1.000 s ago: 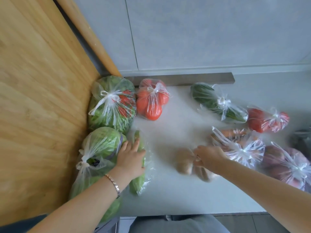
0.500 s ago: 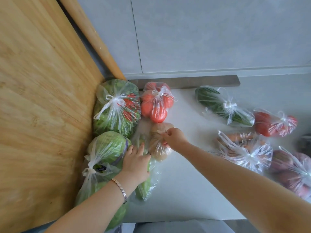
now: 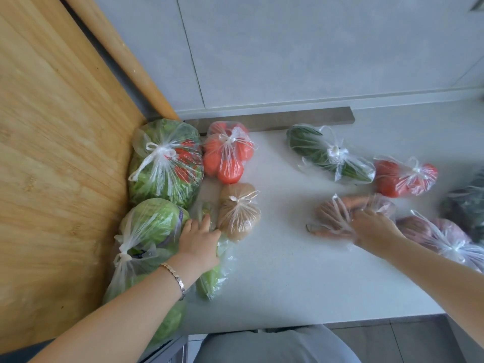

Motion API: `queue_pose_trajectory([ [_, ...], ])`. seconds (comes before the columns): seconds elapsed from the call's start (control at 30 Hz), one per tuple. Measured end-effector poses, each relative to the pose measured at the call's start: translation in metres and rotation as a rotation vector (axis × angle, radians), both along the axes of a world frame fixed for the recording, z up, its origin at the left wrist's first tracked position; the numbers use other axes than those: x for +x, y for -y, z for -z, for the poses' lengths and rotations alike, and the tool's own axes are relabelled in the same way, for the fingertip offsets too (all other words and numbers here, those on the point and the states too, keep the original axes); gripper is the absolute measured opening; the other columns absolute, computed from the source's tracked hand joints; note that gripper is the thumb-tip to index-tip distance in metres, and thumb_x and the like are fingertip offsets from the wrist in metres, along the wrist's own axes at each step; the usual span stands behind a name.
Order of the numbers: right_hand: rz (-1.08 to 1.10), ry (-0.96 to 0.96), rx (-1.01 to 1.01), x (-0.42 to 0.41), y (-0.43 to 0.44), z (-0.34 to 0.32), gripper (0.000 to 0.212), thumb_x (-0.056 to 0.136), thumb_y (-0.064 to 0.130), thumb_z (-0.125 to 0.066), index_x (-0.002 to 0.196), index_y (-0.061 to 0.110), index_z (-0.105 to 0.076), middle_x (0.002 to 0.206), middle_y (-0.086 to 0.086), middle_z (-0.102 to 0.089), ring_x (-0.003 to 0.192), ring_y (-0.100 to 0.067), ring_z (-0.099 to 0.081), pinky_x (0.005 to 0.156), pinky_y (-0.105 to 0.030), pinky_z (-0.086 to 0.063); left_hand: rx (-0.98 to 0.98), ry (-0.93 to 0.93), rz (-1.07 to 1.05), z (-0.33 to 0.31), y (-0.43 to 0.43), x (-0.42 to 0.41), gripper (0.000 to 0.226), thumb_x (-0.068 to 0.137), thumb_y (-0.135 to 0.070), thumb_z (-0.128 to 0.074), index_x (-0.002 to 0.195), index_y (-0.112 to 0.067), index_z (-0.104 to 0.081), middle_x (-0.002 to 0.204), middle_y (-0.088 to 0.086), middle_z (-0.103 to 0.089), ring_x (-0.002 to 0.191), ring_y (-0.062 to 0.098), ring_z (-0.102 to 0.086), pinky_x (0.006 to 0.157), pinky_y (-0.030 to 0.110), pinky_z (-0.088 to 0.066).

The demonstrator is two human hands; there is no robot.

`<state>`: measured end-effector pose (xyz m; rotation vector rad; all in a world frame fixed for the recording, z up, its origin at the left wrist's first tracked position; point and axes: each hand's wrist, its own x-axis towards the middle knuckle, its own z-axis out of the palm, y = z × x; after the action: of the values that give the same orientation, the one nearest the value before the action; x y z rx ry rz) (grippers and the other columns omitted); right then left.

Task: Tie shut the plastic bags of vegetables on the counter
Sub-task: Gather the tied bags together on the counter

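Several plastic bags of vegetables lie on the pale counter point(image 3: 285, 273). My left hand point(image 3: 199, 242) rests flat on an untied bag of long green vegetables point(image 3: 209, 281). Just right of it sits a knotted bag of potatoes point(image 3: 239, 213), with nothing touching it. My right hand point(image 3: 372, 226) is blurred and grips the gathered top of the bag of carrots point(image 3: 337, 213). Knotted bags around them hold lettuce point(image 3: 165, 163), cabbage point(image 3: 152, 224), tomatoes point(image 3: 227, 158), cucumbers point(image 3: 327, 153), red vegetables point(image 3: 403, 179) and purple-brown roots point(image 3: 442, 237).
A tall wooden panel point(image 3: 52, 179) walls off the left side, with the lettuce and cabbage bags against it. A grey metal strip point(image 3: 269, 119) runs along the back wall. A dark bag point(image 3: 468, 205) lies at the far right. The counter's front edge is near my body.
My right hand carried the bag of potatoes left, set it beside the tomatoes, let go, and moved right onto the carrots. My left hand stayed on the green bag.
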<state>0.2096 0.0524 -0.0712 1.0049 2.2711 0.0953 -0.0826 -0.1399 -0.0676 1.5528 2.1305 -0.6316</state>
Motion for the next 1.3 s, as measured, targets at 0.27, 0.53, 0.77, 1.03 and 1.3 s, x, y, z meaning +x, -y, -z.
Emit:
queue_pose_trajectory([
  [0.27,0.155,-0.225,-0.413,-0.069,0.073,-0.019,0.038,0.089,0.035,-0.046,0.108,0.003,-0.054,0.107,-0.012,-0.054,0.108,-0.025,-0.054,0.087,-0.027,-0.04,0.213,0.154,-0.14,-0.002,0.005,0.002,0.048,0.085,-0.04,-0.054,0.128,-0.021,-0.045,0.155,0.01,-0.014,0.143,0.028,-0.014,0.118,0.042,-0.009],
  [0.53,0.495,-0.548,-0.502,-0.117,0.123,-0.002,0.035,0.088,0.045,-0.04,0.07,0.016,-0.047,0.077,0.001,-0.049,0.078,-0.019,-0.052,0.066,-0.022,-0.038,0.335,0.206,0.075,0.0,-0.03,0.013,0.079,0.083,-0.039,-0.061,0.143,-0.044,-0.009,0.156,0.01,0.013,0.142,0.04,-0.006,0.113,0.05,-0.019],
  [0.77,1.079,-0.689,-0.692,-0.106,0.108,0.024,0.096,0.07,0.057,-0.065,0.143,0.037,-0.006,0.135,-0.012,-0.029,0.122,-0.034,-0.039,0.101,-0.04,-0.038,0.135,0.17,0.169,0.019,-0.051,0.007,0.065,0.089,-0.045,-0.05,0.141,-0.049,-0.011,0.153,0.006,0.027,0.14,0.048,0.003,0.111,0.05,-0.021],
  [1.03,1.022,-0.709,-0.655,-0.141,0.16,0.038,0.056,0.084,0.036,-0.053,0.133,0.03,-0.027,0.114,-0.008,-0.036,0.112,-0.032,-0.038,0.086,-0.036,-0.044,0.132,0.194,0.173,0.022,-0.049,0.002,0.065,0.09,-0.048,-0.045,0.142,-0.049,-0.005,0.153,0.006,0.026,0.139,0.048,0.004,0.105,0.046,-0.036],
  [1.3,1.156,-0.678,-0.518,-0.173,0.159,0.047,0.035,0.092,0.03,-0.044,0.122,0.013,-0.037,0.121,-0.013,-0.041,0.115,-0.032,-0.039,0.092,-0.043,-0.042,0.118,0.253,0.094,0.016,-0.056,0.003,0.059,0.089,-0.046,-0.048,0.14,-0.046,-0.019,0.157,0.005,0.01,0.14,0.046,-0.006,0.107,0.049,-0.03],
])
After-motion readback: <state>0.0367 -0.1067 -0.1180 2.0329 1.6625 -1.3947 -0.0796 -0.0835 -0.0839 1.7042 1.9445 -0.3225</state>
